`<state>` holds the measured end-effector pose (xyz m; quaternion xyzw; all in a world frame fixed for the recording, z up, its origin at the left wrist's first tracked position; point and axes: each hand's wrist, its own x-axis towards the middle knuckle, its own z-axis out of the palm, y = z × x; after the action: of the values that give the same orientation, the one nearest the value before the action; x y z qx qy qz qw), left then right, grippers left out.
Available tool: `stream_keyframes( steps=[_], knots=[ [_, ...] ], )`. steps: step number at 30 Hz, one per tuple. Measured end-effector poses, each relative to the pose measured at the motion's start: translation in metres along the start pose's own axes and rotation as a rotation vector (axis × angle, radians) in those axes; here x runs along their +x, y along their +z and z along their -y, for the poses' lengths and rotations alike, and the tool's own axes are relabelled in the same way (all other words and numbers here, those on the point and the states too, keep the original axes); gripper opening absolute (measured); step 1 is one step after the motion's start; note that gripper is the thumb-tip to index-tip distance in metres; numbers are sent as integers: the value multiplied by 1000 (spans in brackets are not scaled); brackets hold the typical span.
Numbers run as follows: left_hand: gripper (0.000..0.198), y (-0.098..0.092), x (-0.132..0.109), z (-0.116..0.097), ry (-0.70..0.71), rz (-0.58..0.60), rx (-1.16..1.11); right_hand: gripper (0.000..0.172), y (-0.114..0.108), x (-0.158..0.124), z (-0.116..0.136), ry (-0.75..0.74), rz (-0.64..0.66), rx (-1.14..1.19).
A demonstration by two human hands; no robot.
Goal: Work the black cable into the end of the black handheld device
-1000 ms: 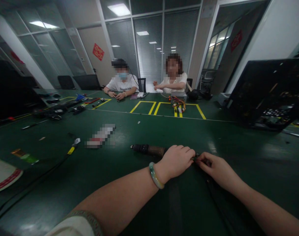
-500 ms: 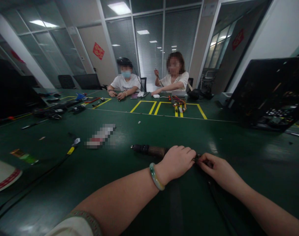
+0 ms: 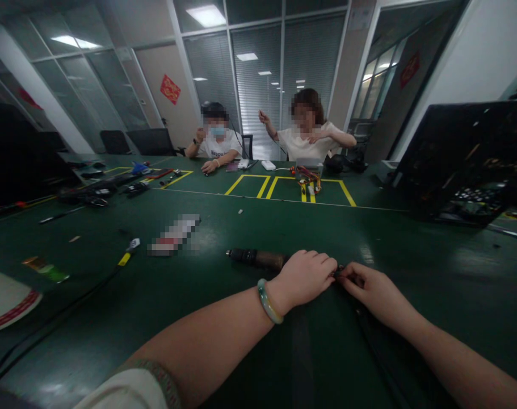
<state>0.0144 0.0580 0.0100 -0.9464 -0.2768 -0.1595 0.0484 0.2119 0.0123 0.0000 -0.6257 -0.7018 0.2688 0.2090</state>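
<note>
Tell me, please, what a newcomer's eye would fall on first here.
Likely the left hand, front centre, closed over a dark tool, a green bangle at its wrist. Beside it, the right hand pinches something small and dark. Farther off, yellow outlines mark the table.

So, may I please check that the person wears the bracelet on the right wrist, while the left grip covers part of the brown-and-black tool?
The wrist is wrong: the head view shows the bracelet on the person's left wrist, not the right. The left grip does cover part of the brown-and-black tool.
</note>
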Motion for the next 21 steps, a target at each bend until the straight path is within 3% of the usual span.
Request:
stream_keyframes(
  steps=[12, 21],
  knots=[
    [18, -1, 1, -8, -35, -35, 51, 19, 2, -1, -2, -72, -46, 37],
    [13, 0, 1, -11, -15, -32, 52, 20, -8, 4, 4, -37, 33, -39]
  ],
)
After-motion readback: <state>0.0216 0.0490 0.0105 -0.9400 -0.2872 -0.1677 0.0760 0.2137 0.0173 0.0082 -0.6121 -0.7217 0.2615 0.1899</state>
